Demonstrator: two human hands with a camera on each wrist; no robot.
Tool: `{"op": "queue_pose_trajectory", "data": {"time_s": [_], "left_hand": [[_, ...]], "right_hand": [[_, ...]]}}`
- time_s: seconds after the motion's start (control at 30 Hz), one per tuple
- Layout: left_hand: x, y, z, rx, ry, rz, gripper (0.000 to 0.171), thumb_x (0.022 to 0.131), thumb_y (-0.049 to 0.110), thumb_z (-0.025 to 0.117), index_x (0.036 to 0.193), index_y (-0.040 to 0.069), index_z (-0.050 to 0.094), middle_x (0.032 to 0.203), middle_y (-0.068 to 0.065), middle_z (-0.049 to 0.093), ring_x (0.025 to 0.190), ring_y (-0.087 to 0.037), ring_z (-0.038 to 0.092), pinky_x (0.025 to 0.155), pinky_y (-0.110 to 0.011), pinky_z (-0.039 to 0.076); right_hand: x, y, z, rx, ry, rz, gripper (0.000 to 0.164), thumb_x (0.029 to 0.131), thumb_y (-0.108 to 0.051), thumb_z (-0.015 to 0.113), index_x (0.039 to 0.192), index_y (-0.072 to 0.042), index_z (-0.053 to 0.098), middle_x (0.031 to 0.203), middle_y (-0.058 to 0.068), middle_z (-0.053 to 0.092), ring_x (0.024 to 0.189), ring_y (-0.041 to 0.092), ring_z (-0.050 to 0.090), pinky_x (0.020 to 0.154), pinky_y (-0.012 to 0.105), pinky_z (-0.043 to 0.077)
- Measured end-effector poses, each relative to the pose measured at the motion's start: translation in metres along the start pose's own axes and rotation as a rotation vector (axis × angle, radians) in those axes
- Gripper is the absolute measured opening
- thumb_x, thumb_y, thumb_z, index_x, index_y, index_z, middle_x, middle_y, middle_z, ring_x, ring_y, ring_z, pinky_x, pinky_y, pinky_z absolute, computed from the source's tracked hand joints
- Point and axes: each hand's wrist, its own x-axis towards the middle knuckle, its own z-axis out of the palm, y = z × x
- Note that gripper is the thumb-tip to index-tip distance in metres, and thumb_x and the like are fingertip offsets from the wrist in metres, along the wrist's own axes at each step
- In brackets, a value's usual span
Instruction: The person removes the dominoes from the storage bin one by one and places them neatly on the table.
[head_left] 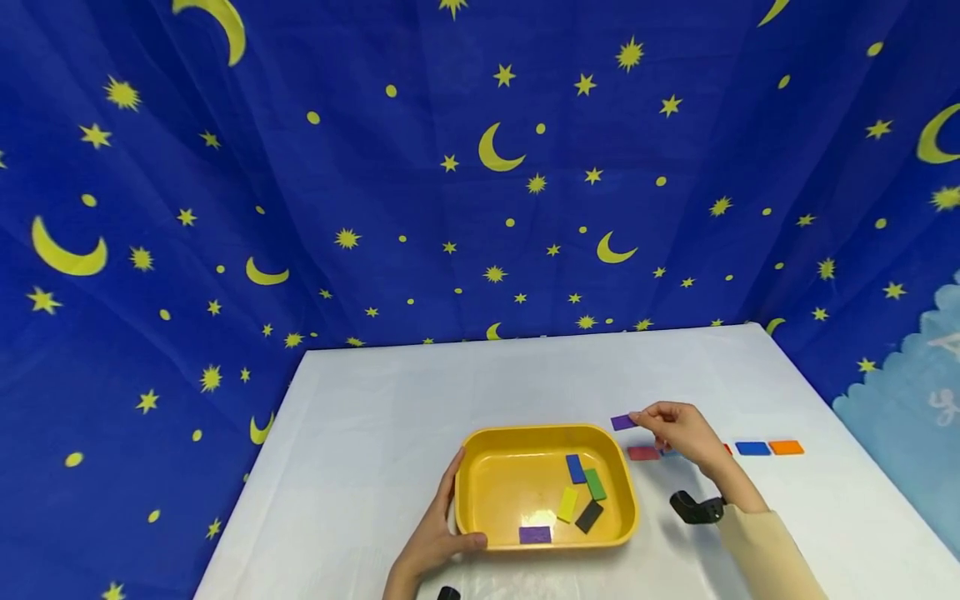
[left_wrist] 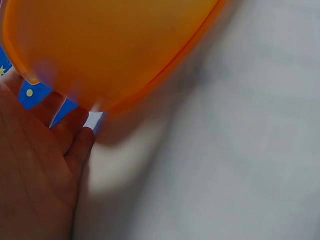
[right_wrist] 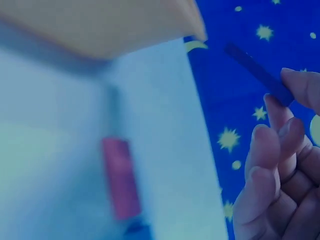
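My left hand grips the yellow tray at its left end, thumb at the near rim and fingers along the outer wall. Between thumb and forefinger, my right hand pinches a purple domino above the table, right of the tray. In the right wrist view this domino is seen nearly edge-on. Lying in the tray are a blue domino, a green one, a yellow one, a black one and another purple one.
Right of the tray, a row of dominoes lies on the white table: a pinkish-red domino, a blue one and an orange one, with others partly hidden by my right hand. A blue star-patterned cloth hangs behind.
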Motion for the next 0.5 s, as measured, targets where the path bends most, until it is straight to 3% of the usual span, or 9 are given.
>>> {"op": "queue_pose_trajectory", "data": {"time_s": [0.2,0.5], "left_hand": [[-0.001,-0.001,0.0,-0.018,0.002,-0.013,0.116,0.067,0.021,0.088,0.153,0.034,0.01,0.157,0.003,0.013,0.141,-0.021,0.014,0.107,-0.056,0.009],[0.0,-0.001,-0.001,-0.026,-0.001,-0.002,0.116,0.067,0.021,0.088,0.153,0.035,0.011,0.157,0.001,0.015,0.141,-0.023,0.015,0.107,-0.057,0.009]], "right_hand": [[-0.012,0.021,-0.001,-0.046,-0.031,0.076,0.044,0.086,-0.045,0.067,0.092,-0.001,0.066,0.059,0.002,0.051,0.053,0.016,0.047,0.049,0.027,0.04],[-0.031,0.039,0.0,-0.121,-0.105,0.144,0.037,0.085,-0.04,0.07,0.076,-0.005,0.063,0.052,0.0,0.046,0.048,0.013,0.042,0.044,0.022,0.032]]}}
